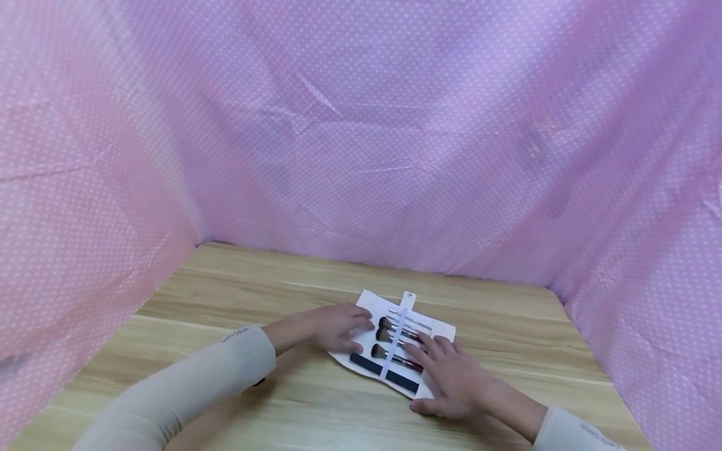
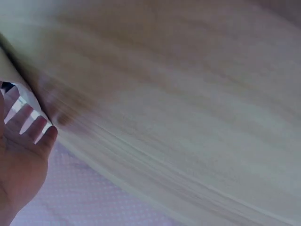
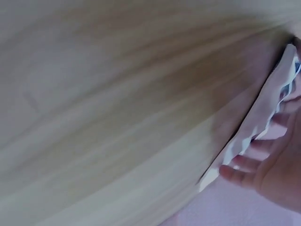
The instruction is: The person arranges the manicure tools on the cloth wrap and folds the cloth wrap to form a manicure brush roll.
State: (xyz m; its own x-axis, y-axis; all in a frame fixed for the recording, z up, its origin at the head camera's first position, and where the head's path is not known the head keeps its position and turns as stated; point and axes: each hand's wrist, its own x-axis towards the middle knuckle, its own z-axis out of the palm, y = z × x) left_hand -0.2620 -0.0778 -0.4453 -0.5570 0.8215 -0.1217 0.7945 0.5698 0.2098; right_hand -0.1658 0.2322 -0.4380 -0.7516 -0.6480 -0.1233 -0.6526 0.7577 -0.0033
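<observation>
A white makeup brush case (image 1: 366, 303) lies unfolded on the wooden table, with a snap tab (image 1: 410, 295) on its far edge. Several makeup brushes (image 1: 381, 351) and a flat black strip (image 1: 365, 362) sit under its elastic band (image 1: 393, 343). My left hand (image 1: 341, 327) rests over the case's left edge, fingers spread and pinching nothing. Across the right side my right hand (image 1: 454, 379) lies with extended fingers over the brush handles, its thumb by the near corner. The left wrist view shows the left hand (image 2: 23, 160) beside the case edge; the right wrist view shows the right hand (image 3: 277, 165) along the folded flap (image 3: 254, 117).
The light wooden table (image 1: 271, 275) spreads around the case. Pink polka-dot cloth (image 1: 366, 156) hangs behind it and along both sides. A small dark object (image 1: 259, 382) shows partly under the left sleeve.
</observation>
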